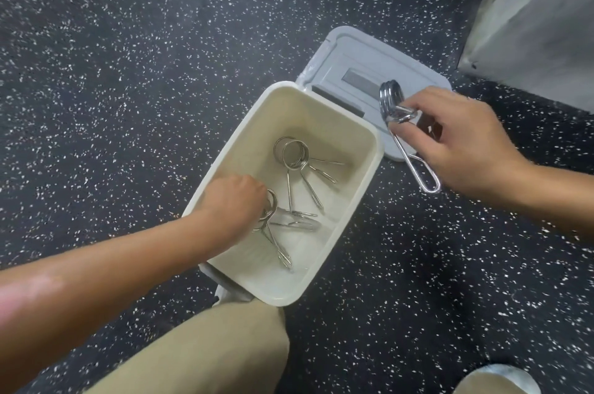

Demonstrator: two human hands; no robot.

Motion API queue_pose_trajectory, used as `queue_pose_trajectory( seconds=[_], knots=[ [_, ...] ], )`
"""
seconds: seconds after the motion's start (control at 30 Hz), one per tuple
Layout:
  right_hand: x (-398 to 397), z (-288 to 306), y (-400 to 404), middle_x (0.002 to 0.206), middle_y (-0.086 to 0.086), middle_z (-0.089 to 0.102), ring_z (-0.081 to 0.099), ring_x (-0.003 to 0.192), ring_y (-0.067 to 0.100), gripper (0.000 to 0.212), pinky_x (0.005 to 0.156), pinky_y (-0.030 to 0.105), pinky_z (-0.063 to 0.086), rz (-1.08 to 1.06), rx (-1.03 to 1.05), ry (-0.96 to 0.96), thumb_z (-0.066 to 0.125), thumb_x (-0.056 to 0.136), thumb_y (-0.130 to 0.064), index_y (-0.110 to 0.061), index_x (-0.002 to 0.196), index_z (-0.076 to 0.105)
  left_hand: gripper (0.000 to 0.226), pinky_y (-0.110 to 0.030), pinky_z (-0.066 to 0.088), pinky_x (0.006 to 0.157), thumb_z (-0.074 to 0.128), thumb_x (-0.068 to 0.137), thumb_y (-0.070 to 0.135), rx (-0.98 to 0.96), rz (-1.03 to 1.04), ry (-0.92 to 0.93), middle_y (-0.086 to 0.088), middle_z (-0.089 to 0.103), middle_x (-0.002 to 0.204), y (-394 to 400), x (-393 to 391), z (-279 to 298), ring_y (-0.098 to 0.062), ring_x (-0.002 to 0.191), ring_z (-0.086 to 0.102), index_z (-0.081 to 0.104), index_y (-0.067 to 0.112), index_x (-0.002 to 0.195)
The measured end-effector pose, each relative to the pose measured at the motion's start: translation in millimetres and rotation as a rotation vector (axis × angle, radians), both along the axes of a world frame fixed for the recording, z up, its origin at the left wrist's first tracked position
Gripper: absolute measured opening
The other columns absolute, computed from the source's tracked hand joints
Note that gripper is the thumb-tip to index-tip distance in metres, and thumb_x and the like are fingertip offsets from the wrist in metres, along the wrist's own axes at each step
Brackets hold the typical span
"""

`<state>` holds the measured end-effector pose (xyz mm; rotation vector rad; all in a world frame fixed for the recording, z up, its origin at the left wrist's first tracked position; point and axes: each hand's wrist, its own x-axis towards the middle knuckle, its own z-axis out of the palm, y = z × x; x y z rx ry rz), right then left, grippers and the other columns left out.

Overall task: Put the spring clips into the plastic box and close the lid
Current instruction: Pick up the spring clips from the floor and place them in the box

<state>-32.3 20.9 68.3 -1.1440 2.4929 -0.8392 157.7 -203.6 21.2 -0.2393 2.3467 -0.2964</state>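
Observation:
A cream plastic box (363, 187) stands open on the dark speckled floor, its grey lid (353, 62) lying flat behind it to the right. Inside the box lie several metal spring clips (294, 154). My left hand (231, 204) reaches into the box and is closed around the coil of one spring clip (273, 226), whose handles point down toward the near wall. My right hand (456, 142) hovers to the right of the box, over the lid's edge, and pinches another spring clip (398, 113) with its long handle hanging down.
A light grey block or wall base (540, 17) fills the upper right corner. My knee in tan trousers (205, 348) is just below the box. A light shoe tip (498, 380) shows at the bottom right. The floor is dark rubber with white flecks.

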Motion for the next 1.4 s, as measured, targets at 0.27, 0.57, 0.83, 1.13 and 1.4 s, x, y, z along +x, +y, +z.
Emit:
queue_pose_trajectory(
  seconds=[0.27, 0.57, 0.83, 1.13, 1.4],
  knots=[
    [14.4, 12.4, -66.0, 0.086, 0.005, 0.067, 0.057, 0.065, 0.029, 0.02, 0.05, 0.038, 0.045, 0.491, -0.041, 0.394, 0.057, 0.1, -0.023, -0.01, 0.1, 0.071, 0.024, -0.029, 0.026, 0.045, 0.051, 0.09, 0.0, 0.018, -0.049, 0.025, 0.003, 0.063, 0.078, -1.4, -2.2, 3.2, -0.026, 0.086, 0.071, 0.057, 0.019, 0.077],
    [26.5, -36.5, -118.4, 0.096, 0.009, 0.067, 0.067, 0.077, 0.031, 0.019, 0.049, 0.033, 0.034, 0.926, 0.263, 0.614, 0.059, 0.083, 0.005, -0.005, 0.096, 0.068, 0.037, -0.033, 0.043, 0.057, 0.042, 0.102, 0.041, 0.14, 0.071, 0.209, 0.0, 0.05, 0.063, 2.1, 11.3, 10.6, -0.032, 0.077, 0.069, 0.05, 0.02, 0.072],
    [37.4, -56.2, -138.8, 0.095, 0.001, 0.071, 0.07, 0.087, 0.025, 0.025, 0.058, 0.031, 0.046, 0.946, 0.715, 0.662, 0.051, 0.091, 0.002, -0.013, 0.093, 0.071, 0.056, -0.032, 0.035, 0.058, 0.03, 0.102, 0.054, 0.164, 0.116, 0.3, 0.001, 0.034, 0.06, 3.1, 17.7, 40.4, -0.032, 0.065, 0.045, 0.027, 0.016, 0.062],
    [48.3, -63.3, -135.0, 0.098, 0.001, 0.07, 0.069, 0.092, 0.026, 0.023, 0.057, 0.031, 0.04, 0.9, 0.635, 0.585, 0.055, 0.091, 0.0, -0.017, 0.096, 0.07, 0.049, -0.034, 0.034, 0.057, 0.029, 0.101, 0.055, 0.202, 0.118, 0.365, -0.001, 0.052, 0.07, 1.5, 8.9, 52.9, -0.034, 0.07, 0.057, 0.041, 0.018, 0.072],
    [7.4, -21.1, -102.7, 0.074, 0.009, 0.064, 0.059, 0.058, 0.032, 0.007, 0.042, 0.032, 0.038, 0.272, 0.005, 0.483, 0.061, 0.086, -0.011, -0.008, 0.082, 0.064, 0.049, -0.038, 0.053, 0.059, 0.031, 0.096, 0.056, 0.279, 0.188, 0.585, -0.002, 0.061, 0.069, -14.9, -1.1, 64.5, -0.035, 0.067, 0.063, 0.054, 0.019, 0.077]
  ],
)
